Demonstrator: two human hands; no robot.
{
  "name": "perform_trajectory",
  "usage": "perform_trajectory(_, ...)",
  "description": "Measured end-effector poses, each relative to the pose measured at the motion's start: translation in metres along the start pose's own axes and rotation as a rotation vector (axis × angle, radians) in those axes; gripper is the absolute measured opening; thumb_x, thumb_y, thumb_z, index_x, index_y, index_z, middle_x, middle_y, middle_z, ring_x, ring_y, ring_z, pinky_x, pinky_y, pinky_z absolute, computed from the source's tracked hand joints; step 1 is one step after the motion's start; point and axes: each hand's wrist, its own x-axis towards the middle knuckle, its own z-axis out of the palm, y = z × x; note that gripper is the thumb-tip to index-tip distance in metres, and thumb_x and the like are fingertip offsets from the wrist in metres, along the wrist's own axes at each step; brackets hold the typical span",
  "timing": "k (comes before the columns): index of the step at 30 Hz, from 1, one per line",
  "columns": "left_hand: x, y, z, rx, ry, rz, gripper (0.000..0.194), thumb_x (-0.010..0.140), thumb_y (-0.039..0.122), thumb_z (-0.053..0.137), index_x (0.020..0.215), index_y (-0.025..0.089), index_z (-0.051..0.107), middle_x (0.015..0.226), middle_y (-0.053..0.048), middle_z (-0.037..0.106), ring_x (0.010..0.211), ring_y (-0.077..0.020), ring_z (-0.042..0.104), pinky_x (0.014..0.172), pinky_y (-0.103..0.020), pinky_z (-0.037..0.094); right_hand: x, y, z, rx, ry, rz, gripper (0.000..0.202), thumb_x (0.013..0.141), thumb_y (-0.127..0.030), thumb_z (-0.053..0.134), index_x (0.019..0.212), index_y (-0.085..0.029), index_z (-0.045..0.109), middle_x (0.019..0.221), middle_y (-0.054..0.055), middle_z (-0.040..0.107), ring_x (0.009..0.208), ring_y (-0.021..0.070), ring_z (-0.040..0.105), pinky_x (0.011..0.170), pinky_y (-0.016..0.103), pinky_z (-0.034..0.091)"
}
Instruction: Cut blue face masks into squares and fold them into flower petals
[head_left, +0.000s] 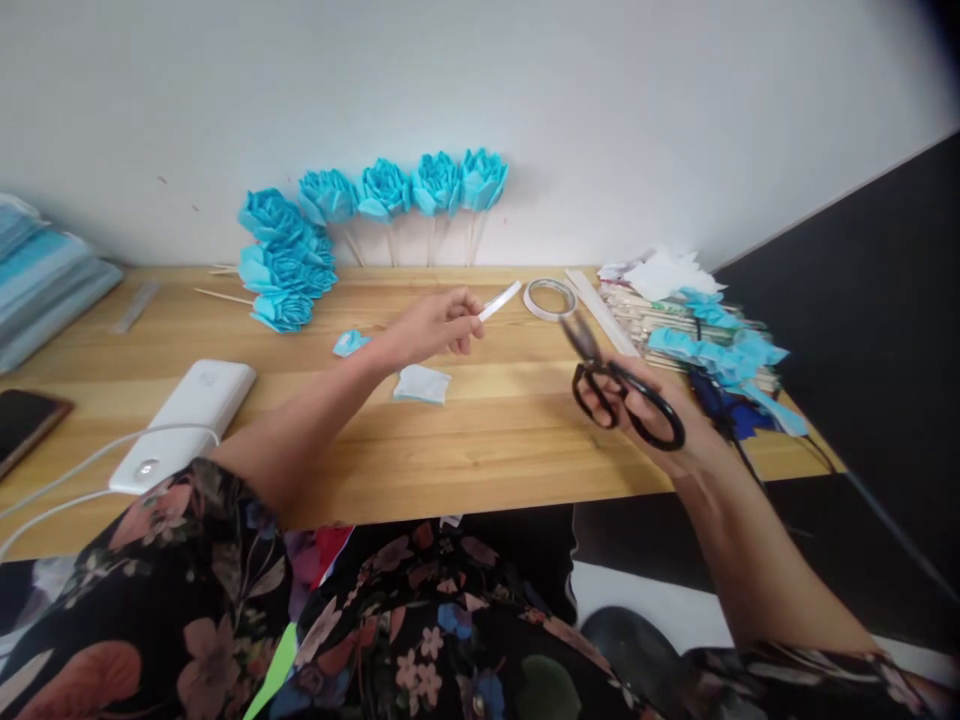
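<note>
A short white strip (500, 300), perhaps tape, is pinched between the thumb and fingers of my left hand (442, 325) above the middle of the table. My right hand (637, 405) grips a pair of black-handled scissors (581, 340), its blades pointing away and slightly blurred. Between the hands, farther back, a roll of white tape (550, 298) lies flat. Below my left hand rests a small white piece of paper or fabric (422, 384), with a small blue piece (350, 343) beside my left wrist.
Several blue paper-like flowers on sticks (385, 190) lean on the wall, others lie piled (285, 265). At right are a white flat strip (604, 310), sticks and blue ruffled strips (720, 350). A white power bank (187, 420) with cables and a phone (30, 425) lie left.
</note>
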Motion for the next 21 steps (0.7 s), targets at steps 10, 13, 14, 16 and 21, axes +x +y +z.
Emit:
perform_trajectory(10, -0.071, -0.012, -0.022, -0.500, 0.087, -0.014, 0.036, 0.086, 0.047, 0.074, 0.092, 0.014, 0.060, 0.094, -0.006, 0.072, 0.071, -0.0121, 0.069, 0.068, -0.027, 0.053, 0.037, 0.002, 0.057, 0.270, -0.407, 0.074, 0.062, 0.092, -0.065, 0.057, 0.132, -0.018, 0.062, 0.084, 0.004, 0.063, 0.049, 0.0071, 0.038, 0.043, 0.024, 0.026)
perform_trajectory(13, -0.076, -0.019, -0.025, -0.522, 0.105, 0.003, 0.037, 0.085, 0.047, 0.075, 0.094, 0.013, 0.063, 0.097, -0.008, 0.072, 0.073, -0.0128, 0.070, 0.070, -0.027, 0.053, 0.050, -0.007, 0.073, 0.272, -0.522, 0.065, 0.060, 0.093, -0.063, 0.057, 0.134, -0.019, 0.062, 0.087, 0.005, 0.063, 0.053, 0.0074, 0.041, 0.043, 0.023, 0.029)
perform_trajectory(14, -0.077, -0.021, -0.025, -0.530, 0.111, 0.003, 0.038, 0.085, 0.048, 0.076, 0.095, 0.013, 0.063, 0.098, -0.008, 0.073, 0.074, -0.0131, 0.070, 0.071, -0.028, 0.054, 0.053, -0.010, 0.078, 0.270, -0.555, 0.065, 0.059, 0.093, -0.062, 0.057, 0.133, -0.019, 0.063, 0.087, 0.005, 0.062, 0.053, 0.0072, 0.041, 0.043, 0.022, 0.030)
perform_trajectory(16, -0.077, -0.024, -0.025, -0.556, 0.119, -0.002, 0.040, 0.083, 0.048, 0.078, 0.095, 0.013, 0.062, 0.095, -0.008, 0.073, 0.075, -0.0141, 0.071, 0.072, -0.029, 0.054, 0.058, -0.017, 0.087, 0.262, -0.598, 0.074, 0.059, 0.092, -0.063, 0.059, 0.130, -0.018, 0.065, 0.085, 0.005, 0.062, 0.053, 0.0068, 0.043, 0.043, 0.021, 0.030)
perform_trajectory(21, -0.077, -0.025, -0.023, -0.591, 0.102, -0.011, 0.044, 0.080, 0.050, 0.081, 0.095, 0.014, 0.061, 0.082, -0.005, 0.074, 0.077, -0.0153, 0.073, 0.077, -0.030, 0.055, 0.067, -0.030, 0.100, 0.235, -0.599, 0.101, 0.065, 0.088, -0.066, 0.063, 0.128, -0.015, 0.064, 0.083, 0.005, 0.062, 0.054, 0.0081, 0.046, 0.042, 0.021, 0.031)
